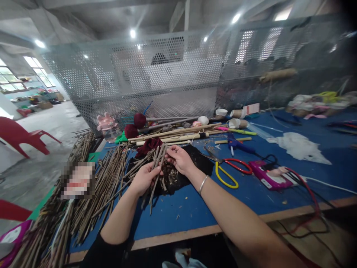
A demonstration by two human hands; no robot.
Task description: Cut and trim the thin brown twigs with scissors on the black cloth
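Note:
Thin brown twigs [158, 158] stand slanted between my two hands over a black cloth [199, 160]. My left hand [145, 178] is closed around their lower part, thumb on top. Higher up, my right hand [178, 159] pinches the twigs near their upper ends with thumb and fingers. Beneath the hands, bark crumbs and short bits lie on the cloth. Just left of my left hand, loose twigs [111, 175] are spread on the blue table [192, 212]. A dark red cloth or yarn [149, 146] lies behind the twigs.
Scissors [227, 171] with red and yellow handles lie right of my hands. Beyond are a blue glue gun [237, 144], a magenta power box [269, 175] with cables, and white fluff [301, 147]. Long sticks [173, 134] lie along the back by a perforated metal screen [167, 82]. Twig bundles fill the left edge.

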